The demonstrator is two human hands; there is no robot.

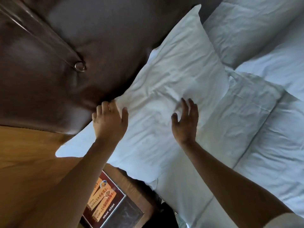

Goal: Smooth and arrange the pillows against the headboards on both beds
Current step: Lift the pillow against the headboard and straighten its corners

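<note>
White cotton fills most of what you see, so work from your own side outward. Nearest you, below the bed edge, a glossy printed card (105, 199) lies on a dark counter (126, 216); keep your forearms clear of it as you lean in.

The near pillow (156, 129) lies against the padded brown headboard (82, 55), still creased across its middle. Your left hand (109, 120) has its grip closed on the pillow's corner right at the headboard, fingers curled into the cloth. Your right hand (185, 122) rests open on the face of the pillow, fingers spread, holding nothing.

To do this well, hold that corner firm as an anchor and sweep the flat right palm away from it, pushing the creases toward the far edge. Then I would nudge the top edge flush to the headboard.

Beyond, the folded quilt (246, 120) lies beside the pillow, and a second pillow (246, 30) sits farther along the headboard, wrinkled too and likely next.
</note>
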